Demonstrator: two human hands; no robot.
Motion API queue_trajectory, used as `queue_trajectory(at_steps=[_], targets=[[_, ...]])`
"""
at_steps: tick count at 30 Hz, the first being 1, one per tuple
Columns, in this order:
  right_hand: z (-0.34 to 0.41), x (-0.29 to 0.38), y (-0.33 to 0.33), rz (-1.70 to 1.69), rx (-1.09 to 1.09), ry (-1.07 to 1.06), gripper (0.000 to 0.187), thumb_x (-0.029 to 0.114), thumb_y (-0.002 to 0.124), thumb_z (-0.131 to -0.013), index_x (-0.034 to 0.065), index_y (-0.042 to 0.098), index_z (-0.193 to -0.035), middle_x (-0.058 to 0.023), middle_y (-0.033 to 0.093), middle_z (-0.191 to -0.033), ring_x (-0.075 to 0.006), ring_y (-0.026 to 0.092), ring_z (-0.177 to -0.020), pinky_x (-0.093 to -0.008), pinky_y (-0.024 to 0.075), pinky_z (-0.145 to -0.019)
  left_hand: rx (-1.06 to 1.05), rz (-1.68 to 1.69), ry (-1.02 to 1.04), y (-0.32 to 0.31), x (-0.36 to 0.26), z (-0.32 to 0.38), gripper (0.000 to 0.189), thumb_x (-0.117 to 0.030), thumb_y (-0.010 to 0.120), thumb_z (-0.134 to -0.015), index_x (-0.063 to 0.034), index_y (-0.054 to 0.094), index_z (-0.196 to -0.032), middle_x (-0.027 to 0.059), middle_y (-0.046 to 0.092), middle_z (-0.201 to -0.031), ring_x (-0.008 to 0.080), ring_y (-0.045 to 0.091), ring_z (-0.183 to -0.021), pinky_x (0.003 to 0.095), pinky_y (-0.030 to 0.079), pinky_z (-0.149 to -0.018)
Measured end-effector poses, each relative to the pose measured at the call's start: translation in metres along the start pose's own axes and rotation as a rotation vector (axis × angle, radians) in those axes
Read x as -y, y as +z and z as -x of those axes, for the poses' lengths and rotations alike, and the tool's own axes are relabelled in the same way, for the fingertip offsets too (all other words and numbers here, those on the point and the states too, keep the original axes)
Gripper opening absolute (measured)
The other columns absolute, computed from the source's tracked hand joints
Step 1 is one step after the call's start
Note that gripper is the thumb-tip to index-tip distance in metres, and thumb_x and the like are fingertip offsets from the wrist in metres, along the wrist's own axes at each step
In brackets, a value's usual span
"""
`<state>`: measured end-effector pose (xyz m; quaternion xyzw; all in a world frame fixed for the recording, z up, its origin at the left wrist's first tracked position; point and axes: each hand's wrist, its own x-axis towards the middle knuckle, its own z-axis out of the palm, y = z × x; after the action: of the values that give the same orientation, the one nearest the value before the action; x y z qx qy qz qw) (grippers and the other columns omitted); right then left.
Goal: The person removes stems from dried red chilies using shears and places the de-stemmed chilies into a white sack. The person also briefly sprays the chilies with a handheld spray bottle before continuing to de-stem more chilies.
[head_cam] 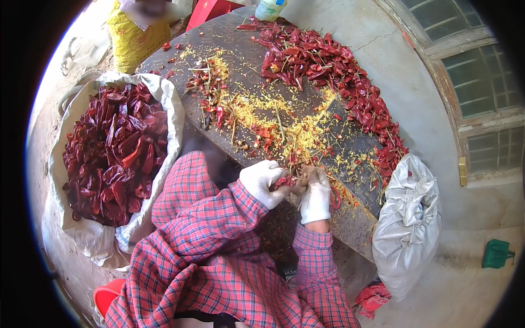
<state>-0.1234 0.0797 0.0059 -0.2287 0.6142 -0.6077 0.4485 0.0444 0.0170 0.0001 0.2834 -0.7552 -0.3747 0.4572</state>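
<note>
My left hand [264,182], in a white knit glove, is closed on a dried red chili pepper [283,183] at the near edge of the dark board table [221,33]. Touching the pepper's right end is my right hand [315,190], whose white glove is stained brown at the fingers; they hide whatever they pinch. A red loop [336,198] shows beside this glove. Beyond both hands lie yellow chili seeds [307,135] mixed with stems and red scraps. A long heap of dried red chilies [336,61] curves along the table's far and right side.
An open white woven sack [174,110] full of dried chilies stands at my left. A tied white sack [406,233] sits against the table's right end. Farther off are a yellow sack [137,45], a red box [211,12] and a plastic container [269,9]. A wall with windows [469,82] runs along the right.
</note>
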Motion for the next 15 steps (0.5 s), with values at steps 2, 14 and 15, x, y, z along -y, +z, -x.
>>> queue_trajectory(at_steps=[2, 14, 15], targets=[[0.007, -0.012, -0.015, 0.296, 0.004, -0.028, 0.022, 0.023, 0.056, -0.101, 0.0040, 0.064, -0.093, -0.0029, 0.064, -0.077, -0.0082, 0.062, -0.072, -0.0227, 0.0471, -0.056, -0.031, 0.052, -0.029, 0.000, 0.003, 0.001, 0.024, -0.015, 0.084, -0.070, -0.0058, 0.073, -0.089, 0.0091, 0.059, -0.069, 0.0253, 0.061, -0.063, 0.0334, 0.049, -0.058], [0.011, 0.005, -0.099, 1.142, -0.179, -0.320, 0.033, 0.010, 0.074, -0.083, 0.0013, 0.066, -0.113, -0.0145, 0.067, -0.110, -0.0235, 0.067, -0.093, -0.0351, 0.0543, -0.082, -0.121, 0.469, -0.522, 0.003, -0.002, -0.005, 0.018, -0.013, 0.079, -0.078, -0.0049, 0.072, -0.092, 0.0045, 0.069, -0.077, 0.0159, 0.065, -0.064, 0.0306, 0.052, -0.061], [0.006, 0.002, -0.114, 1.233, -0.202, -0.299, 0.037, 0.012, 0.076, -0.080, 0.0021, 0.065, -0.115, -0.0165, 0.066, -0.110, -0.0282, 0.066, -0.096, -0.0381, 0.0533, -0.085, -0.134, 0.650, -0.795, 0.003, -0.005, -0.010, 0.017, -0.012, 0.079, -0.080, -0.0042, 0.072, -0.094, 0.0034, 0.071, -0.078, 0.0148, 0.064, -0.062, 0.0298, 0.053, -0.060]])
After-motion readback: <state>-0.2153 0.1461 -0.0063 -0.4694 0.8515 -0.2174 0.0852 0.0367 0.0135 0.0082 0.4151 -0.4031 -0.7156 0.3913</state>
